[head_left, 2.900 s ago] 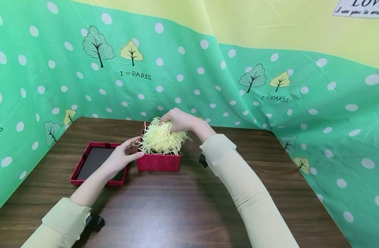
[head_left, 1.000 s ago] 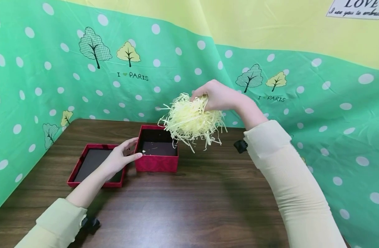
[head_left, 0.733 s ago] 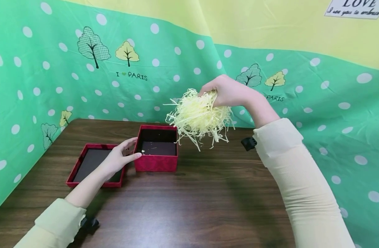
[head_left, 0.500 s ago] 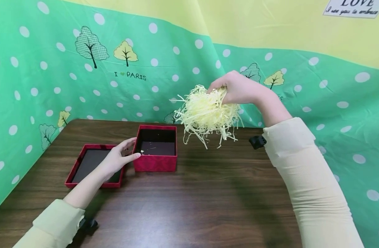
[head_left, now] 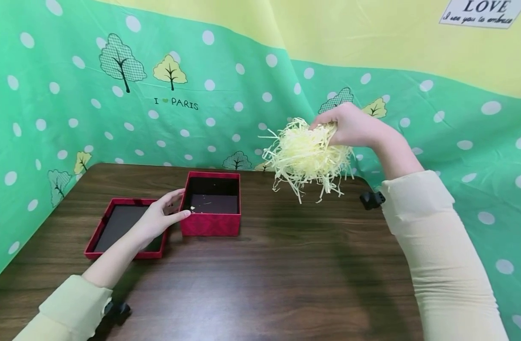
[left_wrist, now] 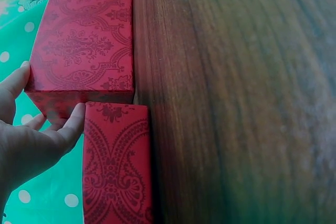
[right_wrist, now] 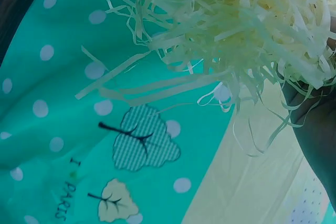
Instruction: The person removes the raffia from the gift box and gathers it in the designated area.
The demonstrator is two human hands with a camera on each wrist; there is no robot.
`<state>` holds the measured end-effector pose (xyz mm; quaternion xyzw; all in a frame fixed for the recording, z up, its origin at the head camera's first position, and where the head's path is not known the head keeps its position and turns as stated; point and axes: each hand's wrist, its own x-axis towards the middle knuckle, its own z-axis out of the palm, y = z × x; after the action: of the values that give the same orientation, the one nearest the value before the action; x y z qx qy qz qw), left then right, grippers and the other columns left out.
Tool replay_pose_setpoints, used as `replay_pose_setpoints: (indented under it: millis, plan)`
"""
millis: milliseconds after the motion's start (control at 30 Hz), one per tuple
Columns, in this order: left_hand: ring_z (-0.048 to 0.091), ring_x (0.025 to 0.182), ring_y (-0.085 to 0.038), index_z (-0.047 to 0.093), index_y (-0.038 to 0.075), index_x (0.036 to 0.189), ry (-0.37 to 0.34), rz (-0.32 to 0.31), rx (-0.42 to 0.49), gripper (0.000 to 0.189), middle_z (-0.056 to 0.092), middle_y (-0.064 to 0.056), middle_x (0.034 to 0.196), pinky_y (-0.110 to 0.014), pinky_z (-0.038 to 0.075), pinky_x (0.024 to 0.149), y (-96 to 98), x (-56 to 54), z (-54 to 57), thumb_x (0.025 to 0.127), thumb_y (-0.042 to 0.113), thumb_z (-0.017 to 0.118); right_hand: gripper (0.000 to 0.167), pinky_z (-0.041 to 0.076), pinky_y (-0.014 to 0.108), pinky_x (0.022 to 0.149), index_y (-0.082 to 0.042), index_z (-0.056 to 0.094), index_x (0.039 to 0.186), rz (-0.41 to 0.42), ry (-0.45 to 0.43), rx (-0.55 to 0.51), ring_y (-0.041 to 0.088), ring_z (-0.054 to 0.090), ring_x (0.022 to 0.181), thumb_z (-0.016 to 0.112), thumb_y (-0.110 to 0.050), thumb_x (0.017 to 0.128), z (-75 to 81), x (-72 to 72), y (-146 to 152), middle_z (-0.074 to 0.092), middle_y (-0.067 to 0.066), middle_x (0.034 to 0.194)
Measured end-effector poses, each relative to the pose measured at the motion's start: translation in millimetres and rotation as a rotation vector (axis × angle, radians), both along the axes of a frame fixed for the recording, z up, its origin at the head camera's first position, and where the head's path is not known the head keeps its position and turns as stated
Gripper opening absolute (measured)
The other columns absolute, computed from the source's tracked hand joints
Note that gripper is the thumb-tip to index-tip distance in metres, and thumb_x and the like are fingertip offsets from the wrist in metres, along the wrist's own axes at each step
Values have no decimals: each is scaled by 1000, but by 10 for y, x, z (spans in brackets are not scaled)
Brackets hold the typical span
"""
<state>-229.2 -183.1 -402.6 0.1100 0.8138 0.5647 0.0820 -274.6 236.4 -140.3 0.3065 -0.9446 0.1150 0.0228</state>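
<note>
My left hand [head_left: 156, 220] holds the near left corner of a red patterned box [head_left: 211, 225] without its lid. The thumb is at the corner by the rim and the other fingers lie along the left side. Pale bits lie on the box's dark floor. High above the table, right of the box, my right hand [head_left: 356, 124] grips a large bunch of pale yellow shredded paper [head_left: 307, 154], loose strands hanging down. Close up in the right wrist view, the shredded paper [right_wrist: 247, 30] covers most of the fingers.
The box's shallow red lid [head_left: 156, 255] lies inside-up to the left, partly under the left forearm. A dark wooden table [head_left: 260, 284] carries both. Behind it hangs a green and yellow printed cloth [head_left: 226, 109].
My right hand has lifted the shredded paper out of the box and carried it up and to the right, dipping slightly at the end. My left hand stays at the box.
</note>
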Motion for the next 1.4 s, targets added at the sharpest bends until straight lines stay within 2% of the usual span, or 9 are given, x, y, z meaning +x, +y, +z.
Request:
replay_pose_setpoints:
  millis: [100, 233, 400, 600, 767, 1000, 1167, 1300, 1400]
  plan:
    - [33, 135, -41, 26, 22, 150, 0, 1, -6, 76, 29, -14, 152, -56, 37, 102, 2, -9, -12, 87, 33, 68, 49, 41, 23, 49, -12, 71, 108, -29, -4, -3, 9, 43, 50, 63, 13, 67, -28, 10, 86, 70, 7, 102]
    - [34, 134, -41, 27, 22, 149, 2, 6, -15, 76, 29, -13, 152, -55, 37, 102, 5, -21, -21, 87, 34, 68, 52, 38, 24, 44, -9, 69, 111, -73, -20, -8, 8, 35, 45, 60, 14, 65, -82, 15, 197, 67, 12, 113]
    - [34, 134, -41, 27, 21, 149, -2, 5, -11, 76, 29, -13, 152, -55, 38, 101, 5, -23, -20, 87, 33, 68, 55, 38, 24, 44, -6, 68, 113, -94, -30, -23, 8, 33, 44, 58, 15, 64, -194, -10, 328, 64, 15, 119]
    - [33, 135, -41, 26, 23, 150, -7, 4, -12, 76, 28, -14, 153, -56, 37, 102, 9, -1, -7, 87, 33, 68, 52, 42, 25, 48, -8, 69, 111, -113, -11, -4, 10, 44, 48, 62, 13, 64, -335, -38, 477, 68, 13, 112]
    - [34, 134, -41, 26, 21, 150, 0, 4, -10, 79, 30, -14, 152, -55, 37, 102, 13, 2, -5, 85, 37, 69, 54, 41, 24, 47, -6, 67, 113, -131, -21, -2, 8, 36, 44, 59, 14, 64, -429, -36, 592, 66, 16, 115]
    - [35, 134, -41, 26, 21, 149, 2, 4, -12, 80, 30, -14, 152, -56, 38, 101, -1, -9, -1, 85, 38, 69, 56, 35, 23, 40, -7, 66, 115, -180, -47, -11, 6, 28, 41, 55, 15, 65, -591, -42, 722, 54, 23, 131]
    - [35, 133, -41, 26, 21, 149, 6, 1, -10, 78, 30, -14, 152, -56, 38, 101, 2, -15, -1, 86, 37, 68, 56, 37, 24, 41, -6, 66, 114, -187, -40, -35, 6, 32, 42, 54, 15, 63, -760, -83, 839, 63, 20, 119]
    - [36, 133, -40, 27, 21, 149, 7, 4, -16, 75, 30, -14, 151, -57, 38, 100, 4, -16, -1, 87, 34, 68, 55, 40, 25, 43, -3, 66, 114, -185, -43, -47, 11, 39, 45, 55, 16, 63, -907, -122, 929, 64, 20, 117]
    - [36, 133, -40, 26, 22, 149, 4, 5, -17, 75, 30, -14, 151, -57, 38, 100, 1, -14, -4, 87, 34, 68, 53, 45, 27, 52, -2, 66, 113, -179, -32, -40, 18, 55, 63, 55, 16, 63, -1010, -142, 975, 65, 20, 114]
